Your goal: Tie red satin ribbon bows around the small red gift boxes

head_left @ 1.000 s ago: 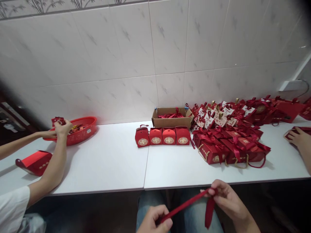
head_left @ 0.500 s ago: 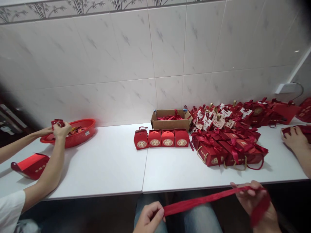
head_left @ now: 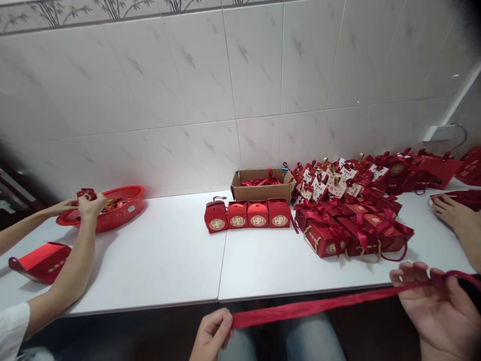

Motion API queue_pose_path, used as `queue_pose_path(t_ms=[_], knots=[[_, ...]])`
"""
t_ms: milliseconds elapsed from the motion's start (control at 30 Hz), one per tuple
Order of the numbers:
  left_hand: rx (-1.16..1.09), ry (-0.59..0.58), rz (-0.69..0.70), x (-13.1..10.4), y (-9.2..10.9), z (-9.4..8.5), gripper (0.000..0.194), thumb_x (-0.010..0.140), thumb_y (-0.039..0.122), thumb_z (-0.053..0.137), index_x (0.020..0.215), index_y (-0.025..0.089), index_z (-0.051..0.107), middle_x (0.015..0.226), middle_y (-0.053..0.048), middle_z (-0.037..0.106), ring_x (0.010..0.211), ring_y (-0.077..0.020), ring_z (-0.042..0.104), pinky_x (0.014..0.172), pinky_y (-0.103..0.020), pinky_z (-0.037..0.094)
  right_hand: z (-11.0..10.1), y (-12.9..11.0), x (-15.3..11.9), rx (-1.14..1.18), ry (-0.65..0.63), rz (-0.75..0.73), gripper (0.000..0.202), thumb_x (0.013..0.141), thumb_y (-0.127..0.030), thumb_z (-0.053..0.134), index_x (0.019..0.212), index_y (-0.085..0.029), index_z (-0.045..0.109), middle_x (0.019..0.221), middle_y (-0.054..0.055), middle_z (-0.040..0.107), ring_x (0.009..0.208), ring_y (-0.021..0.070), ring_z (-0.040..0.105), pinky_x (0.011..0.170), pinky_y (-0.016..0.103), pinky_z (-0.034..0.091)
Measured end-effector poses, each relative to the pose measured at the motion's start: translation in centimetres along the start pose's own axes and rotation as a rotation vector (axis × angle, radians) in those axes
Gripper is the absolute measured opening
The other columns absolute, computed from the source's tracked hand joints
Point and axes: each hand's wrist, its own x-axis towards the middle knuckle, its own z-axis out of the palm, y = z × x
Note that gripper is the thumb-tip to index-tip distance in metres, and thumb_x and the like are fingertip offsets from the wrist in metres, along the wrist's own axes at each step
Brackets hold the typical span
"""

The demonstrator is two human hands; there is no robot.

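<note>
A long red ribbon stretches between my two hands, just in front of the table's near edge and above my knees. Its left end is pinched between thumb and fingers of my left hand. My right hand has its palm turned up, and the ribbon runs between its thumb and fingers, with the loose part trailing off to the right. Beyond the ribbon stand several small red gift boxes in a row. To their right lies a group of red boxes with bows and cord handles.
A cardboard box holding red ribbons stands against the wall. Right of it are many tagged red boxes. At left, one person's hands hold a small red item over a red basin. Another person's hand is at far right.
My right hand has moved right and slightly up, and my left hand slightly left, so more ribbon spans between them. The view has shifted a little.
</note>
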Motion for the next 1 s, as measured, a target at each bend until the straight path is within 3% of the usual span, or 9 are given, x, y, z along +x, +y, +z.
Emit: queue_pose_path(t_ms=[133, 200, 333, 433, 633, 700, 833, 933, 1000], knots=[[0.028, 0.108, 0.030, 1.0, 0.9, -1.1, 0.053, 0.075, 0.061, 0.052, 0.048, 0.016, 0.043, 0.048, 0.002, 0.036, 0.049, -0.0091, 0.034, 0.050, -0.022, 0.029, 5.0, -2.0, -0.6, 0.117, -0.240, 0.061, 0.012, 0.061, -0.018, 0.065, 0.069, -0.024, 0.058, 0.060, -0.001, 0.036, 0.048, 0.0069, 0.038, 0.047, 0.030, 0.037], [0.125, 0.109, 0.066, 2.1, 2.0, -2.0, 0.050, 0.076, 0.056, 0.053, 0.048, 0.016, 0.044, 0.049, 0.002, 0.039, 0.051, -0.0100, 0.037, 0.052, -0.022, 0.031, 8.1, -2.8, -0.9, 0.209, -0.365, 0.011, 0.014, 0.064, -0.015, 0.065, 0.071, -0.021, 0.054, 0.056, -0.005, 0.027, 0.044, 0.0044, 0.027, 0.042, 0.024, 0.032], [0.463, -0.031, 0.136, 4.8, 5.3, -4.0, 0.041, 0.080, 0.048, 0.051, 0.053, 0.017, 0.053, 0.054, 0.000, 0.050, 0.055, -0.0125, 0.045, 0.054, -0.023, 0.034, 13.7, -3.7, -1.5, 0.269, -0.665, -0.058, 0.016, 0.073, -0.017, 0.065, 0.076, -0.019, 0.050, 0.053, -0.010, 0.017, 0.041, 0.0037, 0.009, 0.040, 0.018, 0.028], [0.732, -0.127, 0.151, 7.4, 8.0, -5.2, 0.028, 0.077, 0.046, 0.055, 0.067, 0.021, 0.061, 0.063, 0.001, 0.059, 0.057, -0.0136, 0.050, 0.056, -0.023, 0.036, 16.8, -3.5, -1.9, 0.348, -0.796, -0.107, 0.018, 0.075, -0.019, 0.067, 0.075, -0.020, 0.048, 0.048, -0.012, 0.015, 0.038, 0.0033, 0.002, 0.035, 0.014, 0.021], [0.897, 0.291, 0.280, 15.8, 10.5, -7.6, 0.025, 0.078, 0.044, 0.054, 0.089, 0.021, 0.057, 0.094, -0.004, 0.063, 0.086, -0.0204, 0.057, 0.072, -0.028, 0.043, 19.9, -0.4, -2.2, 0.418, -0.949, -0.035, 0.025, 0.071, -0.022, 0.069, 0.065, -0.022, 0.044, 0.041, -0.012, 0.015, 0.035, 0.0047, -0.001, 0.032, 0.017, 0.014], [0.907, 0.338, 0.254, 19.4, 10.2, -8.8, 0.040, 0.076, 0.041, 0.059, 0.109, 0.019, 0.052, 0.116, -0.008, 0.057, 0.106, -0.0250, 0.052, 0.082, -0.032, 0.043, 20.4, 1.0, -2.0, 0.432, -0.962, -0.011, 0.030, 0.067, -0.023, 0.071, 0.062, -0.022, 0.042, 0.039, -0.013, 0.012, 0.034, 0.0048, -0.002, 0.031, 0.018, 0.012], [0.891, 0.225, 0.111, 24.9, 9.1, -11.1, 0.086, 0.065, 0.036, 0.072, 0.137, 0.012, 0.031, 0.142, -0.017, 0.038, 0.126, -0.0320, 0.038, 0.093, -0.037, 0.040, 21.3, 3.3, -1.1, 0.359, -1.005, 0.002, 0.039, 0.066, -0.032, 0.073, 0.057, -0.022, 0.036, 0.035, -0.013, 0.008, 0.031, 0.0053, -0.002, 0.031, 0.019, 0.012], [0.832, 0.009, 0.063, 26.3, 8.8, -12.3, 0.096, 0.062, 0.031, 0.074, 0.142, 0.016, 0.023, 0.145, -0.015, 0.034, 0.123, -0.0305, 0.043, 0.090, -0.033, 0.043, 21.8, 4.5, -0.4, 0.304, -0.980, 0.026, 0.039, 0.069, -0.037, 0.069, 0.056, -0.023, 0.035, 0.035, -0.012, 0.006, 0.031, 0.0058, 0.000, 0.032, 0.021, 0.014], [0.806, -0.138, -0.009, 26.1, 9.0, -12.9, 0.097, 0.062, 0.032, 0.073, 0.143, 0.018, 0.020, 0.142, -0.012, 0.041, 0.115, -0.0288, 0.051, 0.086, -0.031, 0.045, 21.7, 5.1, -0.1, 0.320, -0.942, 0.041, 0.036, 0.073, -0.037, 0.065, 0.057, -0.023, 0.036, 0.035, -0.011, 0.005, 0.031, 0.0060, 0.001, 0.033, 0.023, 0.014]])
